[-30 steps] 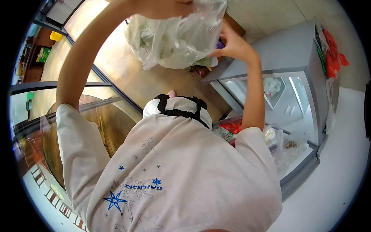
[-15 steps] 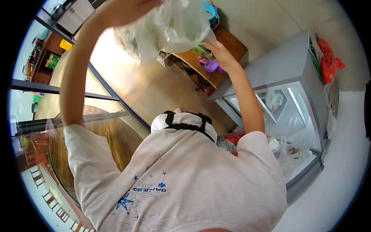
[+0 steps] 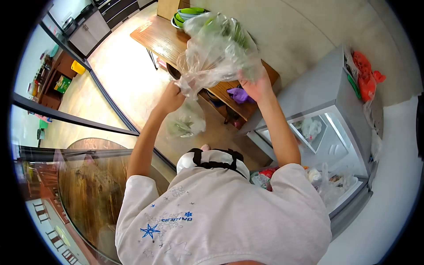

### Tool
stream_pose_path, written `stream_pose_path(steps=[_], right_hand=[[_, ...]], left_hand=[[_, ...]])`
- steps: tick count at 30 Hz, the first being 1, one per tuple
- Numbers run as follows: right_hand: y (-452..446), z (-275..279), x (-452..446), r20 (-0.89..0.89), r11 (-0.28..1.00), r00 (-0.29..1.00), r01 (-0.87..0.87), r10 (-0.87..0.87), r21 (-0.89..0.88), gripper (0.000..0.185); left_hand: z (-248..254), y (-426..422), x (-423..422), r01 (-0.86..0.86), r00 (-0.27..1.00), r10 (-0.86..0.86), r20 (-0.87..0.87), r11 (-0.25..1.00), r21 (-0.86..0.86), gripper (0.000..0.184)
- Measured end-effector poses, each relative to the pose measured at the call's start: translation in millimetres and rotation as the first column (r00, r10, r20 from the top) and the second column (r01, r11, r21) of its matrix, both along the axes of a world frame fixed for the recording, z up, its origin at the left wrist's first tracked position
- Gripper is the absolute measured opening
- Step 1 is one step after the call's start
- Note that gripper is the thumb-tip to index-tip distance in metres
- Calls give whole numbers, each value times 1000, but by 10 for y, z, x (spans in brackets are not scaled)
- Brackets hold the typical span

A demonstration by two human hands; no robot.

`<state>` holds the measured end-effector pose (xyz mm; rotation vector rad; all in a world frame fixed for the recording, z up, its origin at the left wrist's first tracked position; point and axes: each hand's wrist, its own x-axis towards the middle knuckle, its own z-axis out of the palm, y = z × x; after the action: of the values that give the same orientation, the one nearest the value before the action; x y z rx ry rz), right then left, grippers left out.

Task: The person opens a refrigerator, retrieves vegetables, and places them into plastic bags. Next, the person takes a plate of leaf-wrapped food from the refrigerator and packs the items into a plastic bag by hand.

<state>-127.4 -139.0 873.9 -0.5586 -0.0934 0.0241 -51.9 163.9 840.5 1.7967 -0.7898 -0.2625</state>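
Observation:
A clear plastic bag of green vegetables is held up in front of me, above a wooden bench. My left hand is closed round gathered plastic at the bag's lower left. Just below that hand hangs a smaller clear bag with leafy greens inside; whether the two bags are joined cannot be made out. My right hand holds the larger bag from its lower right, its fingertips partly hidden by the plastic.
The wooden bench carries green and grey baskets. A purple cloth is at its near end. To my right stands an open grey fridge with bagged food inside. A red bag hangs on its side. Glass door frames and a round wooden table are on my left.
My left hand has come down from the top of the view to below the larger bag. My right hand has shifted slightly lower. The smaller bag now hangs in clear sight.

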Motion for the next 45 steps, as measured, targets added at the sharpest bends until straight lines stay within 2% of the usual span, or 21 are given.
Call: stream_pose_path(steps=[1, 4, 5, 7, 9, 11, 12, 14, 15, 17, 19, 23, 26, 27, 30, 34, 36, 40, 42, 44, 45], right_hand=[[-20, -44, -3, 76, 996, 993, -89, 87, 30, 33], [156, 123, -117, -72, 992, 991, -116, 111, -58, 49], [70, -44, -135, -31, 982, 990, -142, 139, -125, 55], [-75, -351, -78, 230, 799, 952, -27, 205, -601, 55], [-55, -241, -104, -73, 909, 945, -325, 317, -261, 57], [-122, -158, -92, -83, 824, 899, -428, 430, -371, 59], [-168, -125, -87, -97, 774, 871, -474, 481, -420, 60], [-170, 72, -66, -87, 672, 824, -513, 560, -534, 68], [-99, 282, -91, -92, 605, 833, -467, 545, -644, 69], [-57, 479, -125, -122, 550, 838, -451, 532, -703, 74], [13, 608, -104, -111, 342, 807, -365, 580, -866, 69], [24, 481, -29, -331, -123, 754, -321, 567, -939, 57], [-45, 532, -86, -279, 64, 774, -380, 569, -923, 43], [-285, 388, -193, -131, -95, 911, -101, 392, -990, 44], [-911, -7, -419, -167, 148, 967, -197, 193, -969, 41], [-1703, -396, -747, -97, 621, 995, -64, -20, -781, 41], [-1945, -455, -823, -94, 766, 985, 53, -147, -640, 41], [-2050, -437, -878, -155, 771, 874, 307, -460, -558, 41], [-1981, -431, -898, -196, 721, 786, 396, -586, -568, 41], [-1838, -479, -911, -228, 718, 750, 428, -621, -550, 41], [-1747, -520, -934, -231, 737, 759, 433, -609, -519, 41]], left_hand=[[-118, -30, 39, -67, 994, 62, -92, 996, -56, 27], [-177, -141, 188, -41, 978, -26, -206, 949, -314, 31], [65, -56, 219, 101, 984, -131, -118, 968, -231, 35], [585, 108, 223, 250, 967, -254, -12, 960, -130, 41], [496, 43, 111, 159, 986, -167, -13, 959, -236, 43], [524, -77, 134, -35, 966, -20, -257, 978, -207, 36], [660, -107, 286, 234, 966, -246, -79, 962, -137, 34], [891, -136, 554, 662, 712, -672, 201, 739, 125, 30], [1136, -207, 334, 670, 725, -664, 183, 741, 34, 20], [1301, -224, 250, 662, 709, -691, 138, 721, 205, 17], [1425, -304, 182, 600, 659, -727, 192, 662, 449, 19], [1429, -568, -35, 445, 622, -703, 344, 679, 584, 28], [1456, -573, 28, 529, 621, -763, 177, 575, 624, 25], [1561, -543, 130, 606, 592, -805, -39, 413, 680, 40], [1669, -96, 346, 684, 697, -712, -83, 626, 373, 52], [1626, 173, 551, 616, 759, -648, -61, 685, 390, 62], [1607, 247, 425, 538, 824, -559, -93, 720, 439, 65], [1226, 237, 588, 357, 866, -498, 44, 678, 643, 61], [1102, 158, 583, 316, 873, -488, 26, 605, 731, 28], [1070, 105, 477, 260, 914, -405, 14, 612, 747, 27], [960, 104, 484, 167, 897, -418, 142, 620, 767, 24]])
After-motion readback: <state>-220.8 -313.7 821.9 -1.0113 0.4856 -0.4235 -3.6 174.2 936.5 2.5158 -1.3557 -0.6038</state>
